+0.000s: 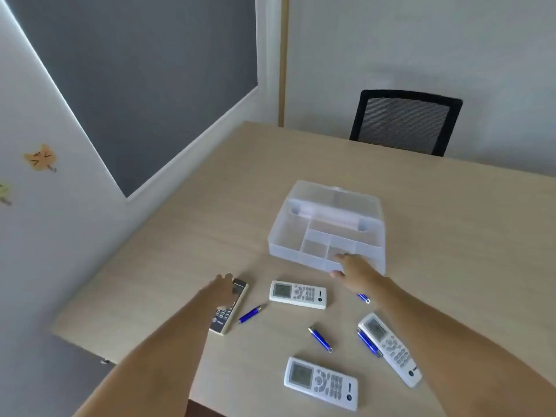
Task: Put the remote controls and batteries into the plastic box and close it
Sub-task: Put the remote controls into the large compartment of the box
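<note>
A clear plastic box [282, 239] with inner dividers stands open on the table, its lid tipped back behind it. My right hand [355, 270] rests on the box's near right rim, thumb on the outer wall. My left hand [224, 291] lies over a beige remote with a dark face [231, 314] at the left. Three white remotes lie on the table: one in the middle [298, 294], one near the front [321, 383], one at the right [389, 348]. Several blue batteries lie between them, such as one [251, 314], another [320, 339] and a third [367, 343].
The wooden table [180, 251] has its left edge near a white wall with a dark window blind. A black mesh chair [404, 121] stands behind the far edge. Another blue battery [364, 297] is partly hidden under my right wrist.
</note>
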